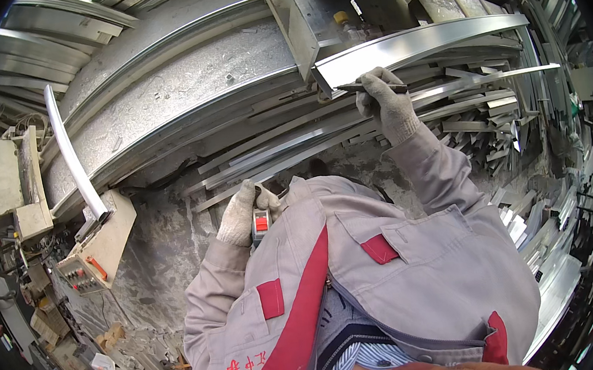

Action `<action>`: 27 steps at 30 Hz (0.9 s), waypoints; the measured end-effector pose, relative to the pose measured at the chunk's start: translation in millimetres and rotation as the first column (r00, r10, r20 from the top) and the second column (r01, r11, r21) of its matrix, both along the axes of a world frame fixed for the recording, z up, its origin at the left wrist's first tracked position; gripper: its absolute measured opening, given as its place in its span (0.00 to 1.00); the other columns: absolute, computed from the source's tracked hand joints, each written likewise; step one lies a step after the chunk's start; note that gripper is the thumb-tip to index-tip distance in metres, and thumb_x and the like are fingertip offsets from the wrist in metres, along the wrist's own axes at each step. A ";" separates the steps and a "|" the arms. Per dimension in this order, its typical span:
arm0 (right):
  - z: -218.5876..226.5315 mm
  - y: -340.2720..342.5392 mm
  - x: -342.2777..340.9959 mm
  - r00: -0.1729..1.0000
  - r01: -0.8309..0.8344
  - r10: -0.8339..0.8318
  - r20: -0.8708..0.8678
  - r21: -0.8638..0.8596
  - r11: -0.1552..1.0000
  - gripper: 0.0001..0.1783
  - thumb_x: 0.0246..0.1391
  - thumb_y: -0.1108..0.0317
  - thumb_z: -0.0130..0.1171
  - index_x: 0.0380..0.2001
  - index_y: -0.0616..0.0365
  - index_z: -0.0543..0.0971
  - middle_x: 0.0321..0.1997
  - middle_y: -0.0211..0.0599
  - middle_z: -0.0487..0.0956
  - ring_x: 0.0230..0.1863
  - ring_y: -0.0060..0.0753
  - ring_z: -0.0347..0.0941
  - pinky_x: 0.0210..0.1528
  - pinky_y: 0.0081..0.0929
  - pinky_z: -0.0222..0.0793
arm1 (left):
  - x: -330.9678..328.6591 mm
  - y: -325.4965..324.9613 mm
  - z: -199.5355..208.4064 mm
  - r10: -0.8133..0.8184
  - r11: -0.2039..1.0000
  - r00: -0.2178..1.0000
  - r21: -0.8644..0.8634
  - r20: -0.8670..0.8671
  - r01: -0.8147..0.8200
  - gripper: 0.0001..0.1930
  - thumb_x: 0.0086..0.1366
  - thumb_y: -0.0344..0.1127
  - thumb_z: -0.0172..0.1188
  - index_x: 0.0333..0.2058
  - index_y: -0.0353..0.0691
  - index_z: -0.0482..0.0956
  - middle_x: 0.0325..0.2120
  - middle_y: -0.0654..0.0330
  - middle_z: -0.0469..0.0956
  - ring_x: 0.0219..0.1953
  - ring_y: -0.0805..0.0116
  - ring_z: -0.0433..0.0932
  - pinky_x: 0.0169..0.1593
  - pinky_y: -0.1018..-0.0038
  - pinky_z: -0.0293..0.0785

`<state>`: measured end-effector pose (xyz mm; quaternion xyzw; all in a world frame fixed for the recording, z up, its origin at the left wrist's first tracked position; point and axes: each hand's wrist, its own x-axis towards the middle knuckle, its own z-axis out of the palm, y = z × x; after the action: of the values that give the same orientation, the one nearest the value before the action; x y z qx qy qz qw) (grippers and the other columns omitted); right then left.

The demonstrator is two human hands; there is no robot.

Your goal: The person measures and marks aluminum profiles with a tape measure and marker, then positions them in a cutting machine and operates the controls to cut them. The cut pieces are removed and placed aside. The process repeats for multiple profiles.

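My left hand, in a white knit glove, is closed on a grey tape measure with a red button, low in front of my jacket. My gloved right hand reaches forward and pinches a dark, slim pen. The pen's tip points left, close by the near end of a wide, shiny aluminium profile; whether it touches the metal I cannot tell. That profile runs off to the right from a metal upright.
A long machine bed strewn with metal chips stretches to the left. Beside it a control box has a red handle and several buttons. Long thin strips lie below the bed, and offcuts are piled at the right.
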<state>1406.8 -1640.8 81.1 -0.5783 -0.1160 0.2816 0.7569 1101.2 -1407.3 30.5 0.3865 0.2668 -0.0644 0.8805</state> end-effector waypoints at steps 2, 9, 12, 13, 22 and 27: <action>1.1 -11.1 19.8 0.971 0.122 -0.114 0.209 -0.027 0.992 0.08 0.71 0.66 0.64 0.42 0.59 0.82 0.27 0.32 0.82 0.25 0.22 0.77 0.28 0.21 0.72 | 11.6 -2.8 2.1 0.025 1.000 1.000 -0.001 -0.004 -0.025 0.33 0.73 0.71 0.55 0.28 0.44 0.71 0.31 0.55 0.82 0.31 0.65 0.80 0.39 0.70 0.79; -9.8 -17.0 48.6 0.756 0.038 0.095 0.647 -0.189 0.981 0.07 0.63 0.74 0.71 0.42 0.61 0.84 0.38 0.32 0.84 0.41 0.20 0.78 0.45 0.22 0.75 | 32.2 -18.2 15.9 0.367 0.911 0.911 -0.125 -0.188 -0.393 0.26 0.77 0.62 0.58 0.30 0.46 0.72 0.31 0.56 0.80 0.29 0.62 0.79 0.34 0.66 0.79; -14.0 -7.0 50.2 0.662 0.027 0.153 0.734 -0.227 0.974 0.09 0.56 0.72 0.75 0.39 0.61 0.86 0.42 0.42 0.86 0.46 0.36 0.83 0.51 0.33 0.78 | 39.6 -25.7 17.5 0.443 0.855 0.871 -0.192 -0.214 -0.482 0.25 0.77 0.62 0.57 0.30 0.47 0.72 0.31 0.58 0.79 0.29 0.63 0.79 0.34 0.67 0.79; -14.8 -3.3 49.8 0.648 0.043 0.149 0.747 -0.232 0.972 0.09 0.55 0.71 0.76 0.38 0.61 0.86 0.42 0.42 0.86 0.46 0.37 0.83 0.52 0.34 0.78 | 41.1 -27.7 18.4 0.467 0.827 0.854 -0.228 -0.231 -0.514 0.25 0.78 0.62 0.57 0.30 0.47 0.72 0.31 0.58 0.78 0.29 0.63 0.79 0.34 0.67 0.79; -15.3 1.3 50.6 0.653 -0.004 0.181 0.735 -0.236 0.972 0.08 0.52 0.70 0.76 0.34 0.59 0.87 0.38 0.40 0.87 0.45 0.39 0.84 0.54 0.37 0.77 | 49.2 -35.7 15.0 0.483 0.818 0.831 -0.197 -0.277 -0.541 0.25 0.77 0.63 0.58 0.30 0.49 0.72 0.31 0.60 0.78 0.29 0.65 0.80 0.33 0.68 0.79; -17.9 3.6 50.4 0.626 0.103 0.128 0.770 -0.244 0.964 0.08 0.54 0.70 0.75 0.33 0.60 0.86 0.37 0.39 0.87 0.41 0.36 0.83 0.48 0.33 0.79 | 52.1 -37.6 12.3 0.468 0.822 0.841 -0.214 -0.272 -0.527 0.25 0.77 0.63 0.58 0.30 0.49 0.73 0.32 0.60 0.79 0.30 0.65 0.80 0.33 0.68 0.81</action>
<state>1457.2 -1637.2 63.2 -0.7376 -0.3973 0.0217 0.5456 1153.3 -1444.9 42.7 0.1653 0.4372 0.0916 0.8793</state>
